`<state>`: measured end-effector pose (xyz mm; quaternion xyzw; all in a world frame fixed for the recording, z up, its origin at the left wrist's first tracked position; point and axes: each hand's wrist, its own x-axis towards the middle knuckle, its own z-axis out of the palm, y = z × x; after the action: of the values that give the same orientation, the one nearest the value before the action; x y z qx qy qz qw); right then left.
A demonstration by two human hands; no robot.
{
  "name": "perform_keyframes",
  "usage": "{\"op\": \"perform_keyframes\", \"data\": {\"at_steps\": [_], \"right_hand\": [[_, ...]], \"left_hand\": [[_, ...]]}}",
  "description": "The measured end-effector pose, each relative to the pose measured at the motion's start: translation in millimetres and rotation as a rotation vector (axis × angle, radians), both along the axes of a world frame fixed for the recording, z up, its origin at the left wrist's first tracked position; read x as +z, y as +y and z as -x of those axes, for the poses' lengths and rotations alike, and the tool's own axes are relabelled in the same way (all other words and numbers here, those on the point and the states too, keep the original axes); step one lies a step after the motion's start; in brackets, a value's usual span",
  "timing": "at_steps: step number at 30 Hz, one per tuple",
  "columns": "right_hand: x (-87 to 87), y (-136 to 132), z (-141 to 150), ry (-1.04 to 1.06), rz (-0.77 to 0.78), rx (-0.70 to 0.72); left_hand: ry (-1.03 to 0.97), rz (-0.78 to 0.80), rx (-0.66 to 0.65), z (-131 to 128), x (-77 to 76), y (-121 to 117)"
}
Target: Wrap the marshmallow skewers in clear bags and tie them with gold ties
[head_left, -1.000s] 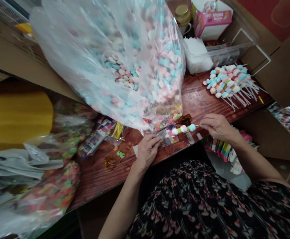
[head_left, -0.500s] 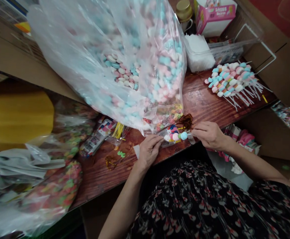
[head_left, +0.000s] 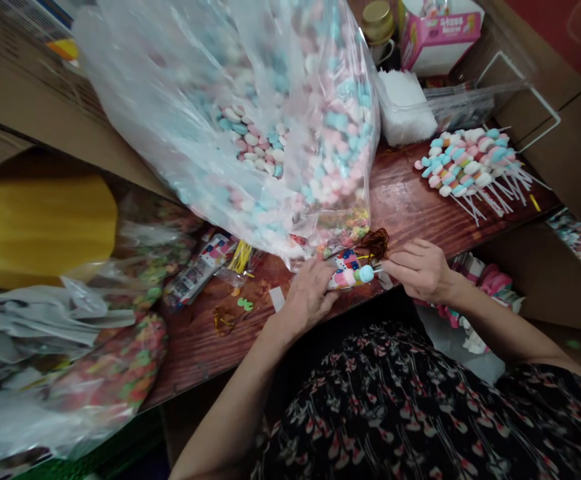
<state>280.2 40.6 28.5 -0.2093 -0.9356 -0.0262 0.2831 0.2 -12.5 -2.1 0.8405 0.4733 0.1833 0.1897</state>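
Observation:
A short skewer of pastel candy puffs (head_left: 366,274), pink, green and blue, lies level between my two hands near the table's front edge. My right hand (head_left: 417,269) pinches its white stick at the right end. My left hand (head_left: 309,291) is closed about the skewer's left end, thumb below and fingers above, hiding that end. Printed clear plastic bags (head_left: 345,259) lie under and just behind the skewer. A bundle of dark gold twist ties (head_left: 374,244) rests behind it, close to my right fingertips.
A large clear bag of pastel candies (head_left: 260,143) fills the table's back. Finished skewers (head_left: 470,160) are piled at right, near a plastic bin (head_left: 463,110). More printed bags (head_left: 200,270), green gummies (head_left: 244,305) and a bag of colourful gummies (head_left: 115,363) are at left.
My left hand has moved from pinching at the skewer's left tip to covering that end, its fingers further over it. My right hand keeps hold of the stick. The view has shifted slightly.

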Motion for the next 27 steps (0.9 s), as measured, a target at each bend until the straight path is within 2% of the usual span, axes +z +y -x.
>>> {"op": "perform_keyframes", "data": {"at_steps": [4, 8, 13, 20, 24, 27], "right_hand": [[9.3, -6.1, 4.5, -0.040, -0.087, 0.058], [22.9, -1.8, 8.2, -0.164, -0.056, 0.079], [33.3, 6.0, 6.0, -0.171, -0.016, 0.055], [36.2, 4.7, 3.5, -0.218, -0.035, 0.036], [39.7, 1.8, 7.3, -0.305, -0.022, 0.082], [39.8, 1.1, 12.9, -0.351, 0.014, 0.095]], "left_hand": [[-0.012, 0.192, 0.021, -5.5, 3.7, -3.8], [-0.077, 0.251, 0.044, -13.3, 5.1, -4.7], [-0.107, 0.175, 0.131, -11.0, 0.4, -7.2], [-0.009, 0.069, 0.165, -5.9, -0.5, -10.2], [0.043, 0.074, 0.152, -8.7, 3.8, -8.8], [0.004, 0.093, 0.153, -8.8, 2.9, -7.5]]}}
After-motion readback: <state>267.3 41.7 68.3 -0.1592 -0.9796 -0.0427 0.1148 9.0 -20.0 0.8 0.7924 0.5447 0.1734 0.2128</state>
